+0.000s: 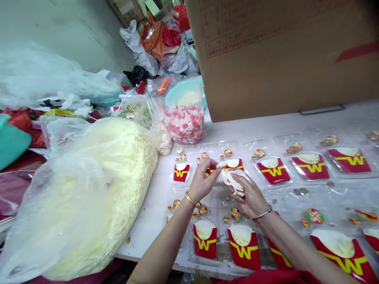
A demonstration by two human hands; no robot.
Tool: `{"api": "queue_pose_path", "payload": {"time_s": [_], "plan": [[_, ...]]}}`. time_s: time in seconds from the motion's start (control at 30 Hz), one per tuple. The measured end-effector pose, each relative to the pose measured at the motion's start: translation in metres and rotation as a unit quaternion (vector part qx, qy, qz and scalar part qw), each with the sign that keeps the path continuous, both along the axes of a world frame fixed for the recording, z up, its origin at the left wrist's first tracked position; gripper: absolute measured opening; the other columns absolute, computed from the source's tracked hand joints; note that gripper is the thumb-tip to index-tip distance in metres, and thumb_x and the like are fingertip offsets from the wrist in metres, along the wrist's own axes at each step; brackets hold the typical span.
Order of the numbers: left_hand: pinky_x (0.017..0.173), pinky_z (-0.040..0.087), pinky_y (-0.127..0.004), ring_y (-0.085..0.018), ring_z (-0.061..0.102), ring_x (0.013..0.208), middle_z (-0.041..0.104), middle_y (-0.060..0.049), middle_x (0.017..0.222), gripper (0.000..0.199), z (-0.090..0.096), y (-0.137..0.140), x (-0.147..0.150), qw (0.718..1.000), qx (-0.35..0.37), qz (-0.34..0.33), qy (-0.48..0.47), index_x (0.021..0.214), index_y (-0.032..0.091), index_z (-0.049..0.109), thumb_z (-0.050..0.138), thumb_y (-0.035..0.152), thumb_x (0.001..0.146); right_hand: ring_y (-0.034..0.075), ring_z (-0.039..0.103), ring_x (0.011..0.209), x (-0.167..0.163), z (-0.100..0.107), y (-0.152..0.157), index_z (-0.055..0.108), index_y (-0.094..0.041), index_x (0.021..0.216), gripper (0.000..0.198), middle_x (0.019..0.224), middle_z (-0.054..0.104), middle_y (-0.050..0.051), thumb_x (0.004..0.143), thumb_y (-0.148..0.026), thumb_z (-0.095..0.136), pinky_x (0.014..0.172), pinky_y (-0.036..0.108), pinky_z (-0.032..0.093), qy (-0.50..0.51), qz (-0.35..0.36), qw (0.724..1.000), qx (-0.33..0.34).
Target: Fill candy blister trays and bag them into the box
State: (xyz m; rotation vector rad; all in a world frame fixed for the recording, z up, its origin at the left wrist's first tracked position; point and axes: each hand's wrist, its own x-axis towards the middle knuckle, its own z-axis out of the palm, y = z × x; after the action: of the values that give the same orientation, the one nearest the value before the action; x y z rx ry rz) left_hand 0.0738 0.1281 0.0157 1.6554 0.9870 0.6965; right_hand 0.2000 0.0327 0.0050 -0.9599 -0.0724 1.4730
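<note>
My right hand [252, 199] is closed around a loose bunch of white toy fried eggs [232, 179], some showing orange yolks. Thumb and fingertips of my left hand [203, 179] pinch a single toy fried egg [221, 165] just beside that bunch. Both hands are over the rows of clear plastic trays, which hold red fry boxes [204, 245] with a yellow W, round pizza-like pieces [235, 213] and small burgers [226, 219]. On the far-left tray lies another toy fried egg [179, 150]. My hands and forearms hide parts of some trays.
A big clear bag of pale yellow pieces [118, 189] fills the left side. Behind it stand a bag of pink-and-white pieces [183, 124] and a small bag of egg-like pieces [162, 140]. A large cardboard box [281, 71] blocks the table's back right.
</note>
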Motion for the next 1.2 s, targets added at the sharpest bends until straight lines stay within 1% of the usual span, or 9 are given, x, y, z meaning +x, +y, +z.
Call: {"api": "queue_pose_path", "payload": {"time_s": [0.2, 0.4, 0.57, 0.7, 0.8, 0.9, 0.97, 1.1, 1.2], "plan": [[0.064, 0.046, -0.024, -0.012, 0.059, 0.068, 0.056, 0.002, 0.074, 0.022, -0.027, 0.082, -0.022, 0.991, -0.019, 0.123, -0.055, 0.085, 0.017, 0.052, 0.066, 0.024, 0.069, 0.007, 0.046, 0.049, 0.012, -0.010, -0.003, 0.053, -0.019, 0.092, 0.030, 0.072, 0.062, 0.001, 0.073, -0.032, 0.073, 0.033, 0.012, 0.023, 0.010, -0.012, 1.000, -0.013], [0.069, 0.046, -0.025, -0.013, 0.057, 0.072, 0.064, -0.002, 0.082, 0.018, -0.046, 0.144, -0.031, 0.982, 0.086, 0.002, 0.167, 0.088, 0.016, 0.063, 0.052, 0.013, 0.073, 0.006, 0.042, 0.048, 0.021, -0.011, -0.006, 0.053, -0.019, 0.090, 0.025, 0.072, 0.062, 0.002, 0.077, -0.031, 0.070, 0.033, 0.012, 0.022, 0.009, -0.005, 1.000, 0.003], [0.082, 0.044, -0.030, -0.020, 0.059, 0.090, 0.067, -0.005, 0.096, 0.029, -0.040, 0.153, -0.019, 0.908, 0.227, -0.127, 0.328, 0.089, 0.019, 0.069, 0.047, 0.006, 0.074, 0.006, 0.043, 0.048, 0.022, -0.009, -0.005, 0.053, -0.019, 0.091, 0.026, 0.073, 0.062, 0.002, 0.076, -0.032, 0.070, 0.033, 0.012, 0.022, 0.010, 0.009, 1.000, -0.002], [0.087, 0.040, -0.037, -0.024, 0.057, 0.098, 0.063, -0.010, 0.104, 0.029, -0.039, 0.147, -0.011, 0.839, 0.329, -0.126, 0.414, 0.097, 0.019, 0.067, 0.048, 0.009, 0.078, 0.007, 0.046, 0.048, 0.020, -0.007, -0.004, 0.053, -0.020, 0.092, 0.030, 0.072, 0.062, 0.002, 0.075, -0.034, 0.072, 0.033, 0.012, 0.023, 0.009, 0.010, 1.000, -0.011], [0.093, 0.037, -0.041, -0.025, 0.057, 0.100, 0.063, -0.011, 0.102, 0.023, -0.035, 0.132, -0.007, 0.842, 0.338, -0.105, 0.407, 0.094, 0.018, 0.067, 0.046, 0.013, 0.084, 0.008, 0.047, 0.048, 0.019, -0.006, -0.005, 0.052, -0.020, 0.094, 0.032, 0.074, 0.064, 0.004, 0.075, -0.035, 0.072, 0.034, 0.012, 0.023, 0.002, 0.014, 1.000, -0.004], [0.092, 0.040, -0.037, -0.021, 0.056, 0.100, 0.063, -0.009, 0.105, 0.022, -0.020, 0.101, 0.002, 0.920, 0.253, -0.090, 0.285, 0.096, 0.017, 0.066, 0.046, 0.023, 0.090, 0.007, 0.046, 0.047, 0.021, -0.005, -0.007, 0.051, -0.021, 0.093, 0.029, 0.070, 0.061, 0.001, 0.076, -0.035, 0.070, 0.034, 0.013, 0.022, -0.003, 0.033, 0.999, 0.009], [0.083, 0.043, -0.030, -0.017, 0.058, 0.091, 0.065, -0.007, 0.099, 0.026, -0.006, 0.074, 0.011, 0.963, 0.107, -0.153, 0.195, 0.098, 0.017, 0.066, 0.049, 0.035, 0.090, 0.007, 0.045, 0.044, 0.022, -0.005, -0.008, 0.052, -0.021, 0.094, 0.027, 0.069, 0.059, 0.000, 0.078, -0.034, 0.068, 0.033, 0.013, 0.020, -0.009, 0.051, 0.998, 0.026], [0.063, 0.040, -0.023, -0.010, 0.052, 0.067, 0.061, -0.001, 0.075, 0.031, 0.012, 0.028, 0.027, 0.949, -0.184, -0.247, 0.073, 0.083, 0.013, 0.065, 0.066, 0.044, 0.078, 0.006, 0.042, 0.042, 0.024, -0.004, -0.011, 0.052, -0.022, 0.093, 0.023, 0.066, 0.055, -0.003, 0.078, -0.032, 0.067, 0.032, 0.014, 0.019, -0.033, 0.058, 0.997, 0.040], [0.062, 0.040, -0.022, -0.009, 0.052, 0.066, 0.058, 0.000, 0.073, 0.028, 0.011, 0.019, 0.033, 0.949, -0.249, -0.194, 0.002, 0.078, 0.012, 0.061, 0.074, 0.036, 0.070, 0.007, 0.042, 0.042, 0.025, -0.008, -0.012, 0.052, -0.023, 0.093, 0.024, 0.065, 0.055, -0.003, 0.078, -0.033, 0.067, 0.032, 0.014, 0.019, -0.043, 0.051, 0.997, 0.029]]}}
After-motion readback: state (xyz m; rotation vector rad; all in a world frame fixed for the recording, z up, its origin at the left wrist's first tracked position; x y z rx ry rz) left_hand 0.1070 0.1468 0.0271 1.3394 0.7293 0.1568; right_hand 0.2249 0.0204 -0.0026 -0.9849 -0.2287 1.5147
